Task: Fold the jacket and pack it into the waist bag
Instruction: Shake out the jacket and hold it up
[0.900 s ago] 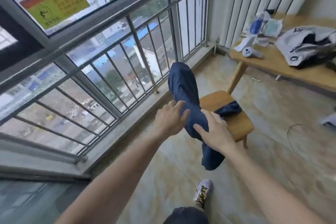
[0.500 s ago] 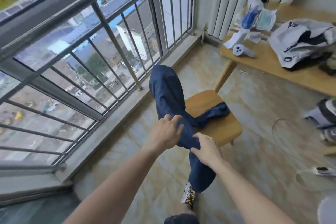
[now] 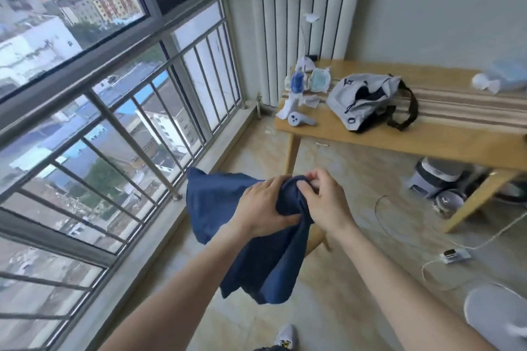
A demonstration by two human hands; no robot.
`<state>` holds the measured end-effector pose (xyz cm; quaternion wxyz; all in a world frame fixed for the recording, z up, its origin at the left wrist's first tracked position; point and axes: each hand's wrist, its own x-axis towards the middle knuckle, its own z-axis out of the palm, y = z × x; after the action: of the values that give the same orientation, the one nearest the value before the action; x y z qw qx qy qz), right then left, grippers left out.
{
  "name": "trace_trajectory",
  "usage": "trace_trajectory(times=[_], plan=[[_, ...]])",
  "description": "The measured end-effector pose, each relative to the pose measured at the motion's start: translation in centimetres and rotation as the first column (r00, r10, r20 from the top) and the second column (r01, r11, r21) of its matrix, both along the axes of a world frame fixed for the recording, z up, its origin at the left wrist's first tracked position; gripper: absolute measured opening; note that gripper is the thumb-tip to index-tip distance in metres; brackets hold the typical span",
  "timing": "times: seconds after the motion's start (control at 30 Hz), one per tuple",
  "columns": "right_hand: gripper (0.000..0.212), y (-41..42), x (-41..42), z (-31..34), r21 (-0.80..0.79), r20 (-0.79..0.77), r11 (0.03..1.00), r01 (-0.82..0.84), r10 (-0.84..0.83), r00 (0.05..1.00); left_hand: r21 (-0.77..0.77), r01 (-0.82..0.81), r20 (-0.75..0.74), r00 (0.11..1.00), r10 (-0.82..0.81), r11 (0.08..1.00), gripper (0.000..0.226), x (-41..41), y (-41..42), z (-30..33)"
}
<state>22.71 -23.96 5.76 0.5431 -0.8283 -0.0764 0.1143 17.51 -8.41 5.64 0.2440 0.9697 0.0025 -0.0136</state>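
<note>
In mid-air beside the window railing (image 3: 119,134), the jacket (image 3: 256,259) hangs bunched, with left hand (image 3: 262,206) and right hand (image 3: 328,202) both clenched on its upper edge. The fabric appears thin, limp and light; hold along seams. The waist bag (image 3: 362,102) lies on the tabletop (image 3: 427,139), well apart.

Matt blue cloth jacket (image 3: 251,259), grey fabric waist bag (image 3: 359,100), smooth wooden bench (image 3: 399,139).
</note>
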Motion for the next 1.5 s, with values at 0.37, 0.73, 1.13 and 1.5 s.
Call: trace_trajectory(times=[0.37,0.73,1.13,1.5], plan=[[0.031,-27.1,-3.7,9.8,0.312,0.227,0.9,0.304,-0.381,0.896,-0.333,0.274,0.324,0.932,-0.163,0.902,0.011,2.8,-20.3,14.8],[0.017,-38.8,-6.8,9.1,-0.139,0.392,0.933,0.332,-0.256,0.884,-0.906,0.221,0.258,0.965,0.056,0.361,0.022,-1.4,-26.3,24.6],[0.009,-42.7,-8.6,24.3,0.249,0.371,0.947,0.202,-0.286,0.884,-0.91,0.005,0.117,0.962,0.245,0.414,0.029,0.9,-18.9,21.9],[0.019,-33.6,-5.5,28.6,0.035,0.494,0.989,0.142,-0.141,0.858,-0.522,0.52,0.329,0.854,-0.404,0.676,0.055,1.1,-29.1,25.0]])
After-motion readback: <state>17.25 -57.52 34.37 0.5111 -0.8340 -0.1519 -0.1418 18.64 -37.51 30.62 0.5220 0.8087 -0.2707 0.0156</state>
